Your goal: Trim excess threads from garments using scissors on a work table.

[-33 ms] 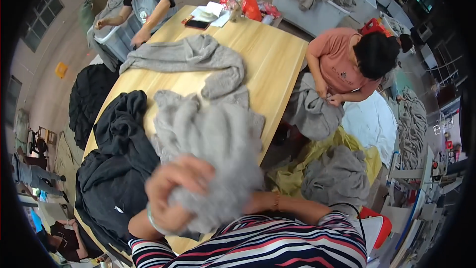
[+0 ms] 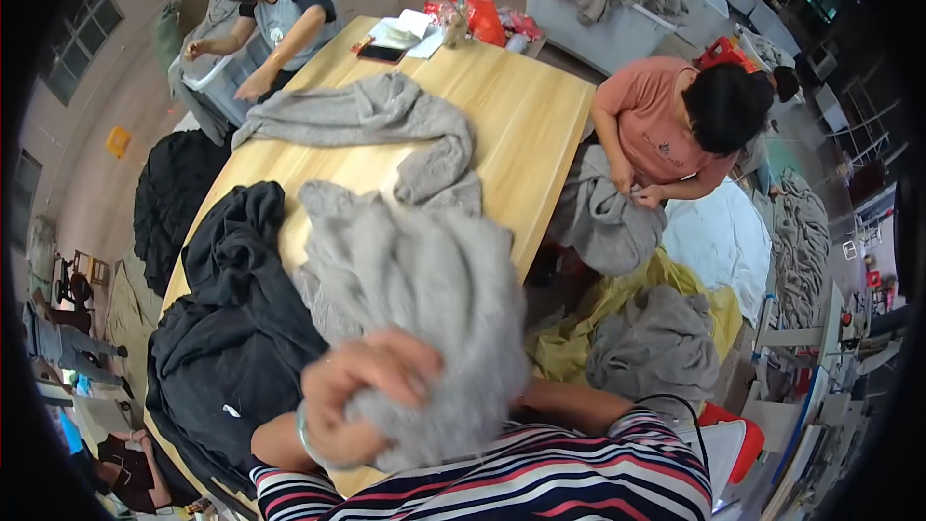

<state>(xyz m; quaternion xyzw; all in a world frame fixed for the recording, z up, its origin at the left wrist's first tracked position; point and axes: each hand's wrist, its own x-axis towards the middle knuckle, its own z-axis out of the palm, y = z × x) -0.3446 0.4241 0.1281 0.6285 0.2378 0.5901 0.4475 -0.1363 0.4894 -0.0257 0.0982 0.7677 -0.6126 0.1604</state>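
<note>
My left hand [image 2: 365,397] curls its fingers round a bunched edge of a fuzzy grey knit garment [image 2: 424,280], held up close in front of my striped shirt. The garment's far end trails onto the wooden table. My right forearm [image 2: 574,405] reaches in behind the bundle, which hides the right hand and its fingers. Left of my left hand lies a heap of black garments [image 2: 231,357], with a small white tag showing. Farther back another grey knit garment [image 2: 357,111] lies stretched across the table [image 2: 531,106].
At the right, a person in a pink shirt [image 2: 656,125] handles grey cloth. Another person [image 2: 289,19] stands by a bin at the far left. A phone [image 2: 381,53] and papers lie at the far edge. Grey cloth on yellow sheeting [image 2: 569,347] sits right of me.
My left hand and the bunched grey garment have shifted slightly right. The garment now covers my right wrist, which showed a bracelet before. The far-left person's hand has moved a little left.
</note>
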